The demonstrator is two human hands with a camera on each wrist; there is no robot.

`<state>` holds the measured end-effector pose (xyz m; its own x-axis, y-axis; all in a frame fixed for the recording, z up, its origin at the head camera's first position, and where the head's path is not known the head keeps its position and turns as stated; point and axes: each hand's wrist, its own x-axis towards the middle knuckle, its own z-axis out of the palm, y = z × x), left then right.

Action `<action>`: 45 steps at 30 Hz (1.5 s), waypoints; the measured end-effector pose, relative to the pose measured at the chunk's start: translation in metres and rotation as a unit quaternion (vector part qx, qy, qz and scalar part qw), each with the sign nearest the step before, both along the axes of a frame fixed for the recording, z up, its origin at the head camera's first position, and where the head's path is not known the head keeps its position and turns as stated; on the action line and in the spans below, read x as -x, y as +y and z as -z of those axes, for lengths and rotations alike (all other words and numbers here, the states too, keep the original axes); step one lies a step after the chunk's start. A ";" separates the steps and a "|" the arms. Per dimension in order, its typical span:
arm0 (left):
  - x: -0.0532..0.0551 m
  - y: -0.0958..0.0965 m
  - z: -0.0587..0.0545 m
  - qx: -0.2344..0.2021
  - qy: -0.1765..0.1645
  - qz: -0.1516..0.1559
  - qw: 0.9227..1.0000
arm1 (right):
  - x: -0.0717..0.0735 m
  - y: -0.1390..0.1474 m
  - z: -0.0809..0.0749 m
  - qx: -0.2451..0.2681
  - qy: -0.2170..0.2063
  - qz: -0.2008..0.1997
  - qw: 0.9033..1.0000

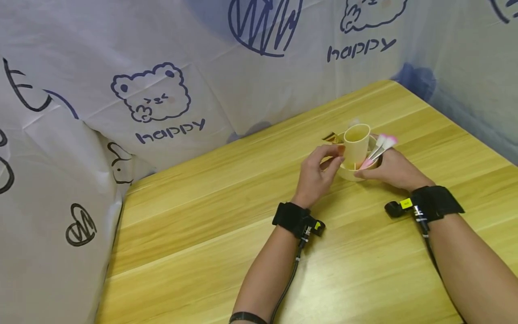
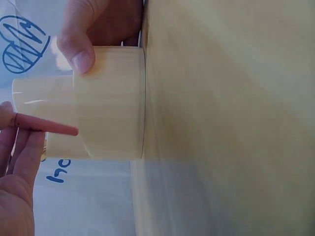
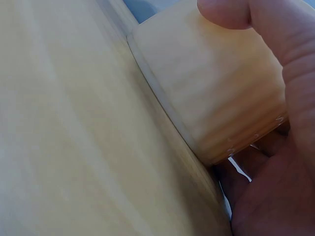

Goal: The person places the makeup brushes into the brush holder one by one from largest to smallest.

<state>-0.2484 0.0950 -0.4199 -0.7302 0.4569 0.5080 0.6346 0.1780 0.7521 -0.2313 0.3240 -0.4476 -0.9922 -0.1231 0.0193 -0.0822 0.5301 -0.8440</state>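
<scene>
A cream round holder (image 1: 351, 174) with a taller cup (image 1: 357, 148) rising from its middle stands on the table. My right hand (image 1: 398, 168) grips the holder from the right, thumb on its near wall (image 3: 197, 83) and the other fingers behind it. Two makeup brushes (image 1: 378, 150) with pink handles lean in its right side, bristles up. With thumb and fingertips, my left hand (image 1: 317, 173) pinches a pink tapered handle (image 2: 49, 125) at the holder's left. Its thin end points toward the holder's rim in the left wrist view; the other end is hidden by the fingers.
A gold and dark item (image 1: 332, 137) sticks out at the holder's far left. The wood-grain table (image 1: 194, 238) stretches left and toward me. White cloth with drawings (image 1: 218, 90) hangs behind it. Both wrists wear black straps with cables (image 1: 297, 258).
</scene>
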 end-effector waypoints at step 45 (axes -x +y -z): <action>0.001 -0.006 -0.009 0.143 0.008 -0.048 0.989 | 0.002 -0.001 0.004 0.025 0.006 -0.006 1.000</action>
<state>-0.2494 0.0889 -0.4109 -0.7695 0.5129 0.3804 0.6165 0.4415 0.6519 -0.2335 0.3235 -0.4515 -0.9904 -0.1328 0.0370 -0.0976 0.4859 -0.8686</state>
